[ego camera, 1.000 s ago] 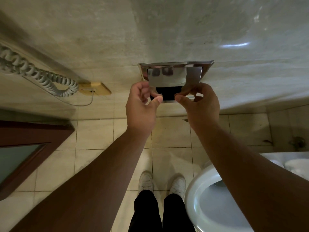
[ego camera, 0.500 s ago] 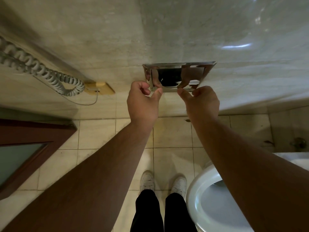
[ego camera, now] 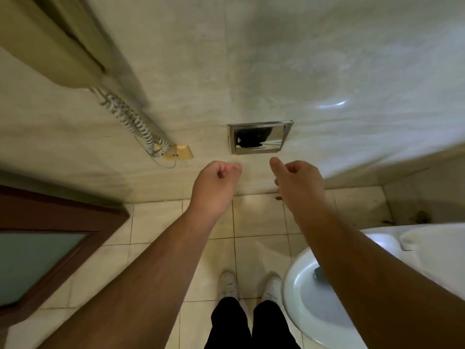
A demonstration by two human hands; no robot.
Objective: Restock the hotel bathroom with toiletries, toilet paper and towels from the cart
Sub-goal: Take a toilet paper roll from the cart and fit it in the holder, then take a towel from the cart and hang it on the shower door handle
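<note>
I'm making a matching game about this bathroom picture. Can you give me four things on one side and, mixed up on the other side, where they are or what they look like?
Things:
1. metal wall holder
2. phone cord
3. toilet
4. shoes

Descriptions:
A. white, standing on the floor tiles
B. shiny, set into the wall
C. curly, hanging down the wall on the left
D. round white bowl, lower right

Pairs: 1-B, 2-C, 3-D, 4-A

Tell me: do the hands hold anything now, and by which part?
Nothing is held. The left hand and right hand are curled and empty, below the recessed metal holder.
</note>
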